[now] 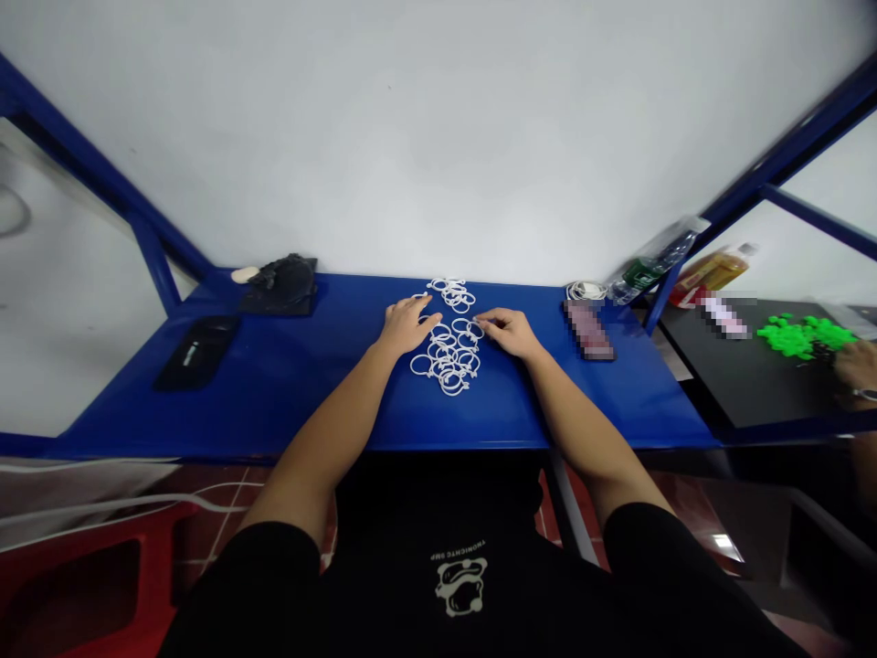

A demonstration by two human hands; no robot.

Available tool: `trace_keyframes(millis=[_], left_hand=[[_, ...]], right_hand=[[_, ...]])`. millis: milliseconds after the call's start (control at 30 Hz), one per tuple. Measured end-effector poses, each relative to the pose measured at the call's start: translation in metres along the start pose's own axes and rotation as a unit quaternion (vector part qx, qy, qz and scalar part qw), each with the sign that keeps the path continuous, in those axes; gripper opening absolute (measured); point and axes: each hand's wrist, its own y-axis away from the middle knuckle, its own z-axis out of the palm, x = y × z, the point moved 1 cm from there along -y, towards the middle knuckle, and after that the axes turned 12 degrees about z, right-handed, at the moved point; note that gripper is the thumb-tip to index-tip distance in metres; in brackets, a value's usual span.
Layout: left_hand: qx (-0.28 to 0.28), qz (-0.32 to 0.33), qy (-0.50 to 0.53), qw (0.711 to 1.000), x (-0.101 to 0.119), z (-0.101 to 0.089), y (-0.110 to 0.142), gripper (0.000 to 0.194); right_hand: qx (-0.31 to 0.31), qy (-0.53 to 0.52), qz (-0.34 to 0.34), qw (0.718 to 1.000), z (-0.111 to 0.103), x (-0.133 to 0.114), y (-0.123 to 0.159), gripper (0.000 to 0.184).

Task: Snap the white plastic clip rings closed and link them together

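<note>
Taking twelve o'clock as the wall (pixel 521 183), I have white rings (pixel 449 361) heaped on the blue worktop (pixel 493 420) between my two hands, with a smaller cluster of the same rings (pixel 456 295) just beyond, toward twelve. The main heap lies at about four o'clock from my left hand (pixel 409 326) and between eight and nine from my right hand (pixel 511 331) — both are close, and I can't call either clearly nearer. A single ring is round, so I read no long axis in it; the two groups together run roughly twelve to six.

My left hand is palm down with the fingers loosely spread and the thumb apart, its tips over the rings at the heap's eleven-o'clock edge. My right hand is narrow, thumb and forefinger brought together at a ring on the one-o'clock edge — from this feed I can't tell whether it grips that ring or only touches it. Off toward three o'clock, a co-worker's hand (pixel 856 366) is beside bright green pieces (pixel 798 336).
</note>
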Motion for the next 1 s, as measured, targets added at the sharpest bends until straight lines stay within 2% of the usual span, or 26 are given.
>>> trace_keyframes(millis=[67,200,267,333,467,633,733,867,1000], left_hand=[[-0.013,-0.012,-0.009,1.000,-0.001,0.003,0.001,0.044],[0.016,-0.007,-0.021,1.000,0.002,0.005,0.001,0.036],[0.019,-0.006,-0.028,0.999,0.001,0.005,0.000,0.030],[0.002,-0.004,-0.041,0.999,0.000,0.005,-0.001,0.025],[-0.034,-0.007,-0.074,0.997,-0.003,0.006,-0.001,0.019],[-0.027,-0.032,-0.097,0.994,-0.004,0.005,0.002,0.019],[-0.027,-0.028,-0.087,0.995,-0.001,0.002,0.003,0.014],[-0.013,-0.023,-0.075,0.997,0.008,-0.004,0.003,0.017],[0.022,-0.005,-0.057,0.998,0.015,-0.007,0.002,0.018]], right_hand=[[0.003,0.036,-0.022,0.999,-0.001,-0.002,0.002,0.036],[0.063,0.082,-0.029,0.994,-0.002,0.003,-0.004,0.036],[0.043,0.101,-0.031,0.993,-0.001,0.008,-0.014,0.037],[0.005,0.122,-0.032,0.992,0.001,0.010,-0.027,0.040],[-0.030,0.184,-0.013,0.982,0.006,0.010,-0.043,0.048],[-0.015,0.230,-0.017,0.973,0.009,0.010,-0.035,0.049],[-0.011,0.230,-0.009,0.973,0.008,0.009,-0.030,0.049],[-0.011,0.252,0.007,0.968,0.006,0.007,-0.026,0.045],[0.005,0.202,0.018,0.979,0.003,0.011,-0.023,0.037]])
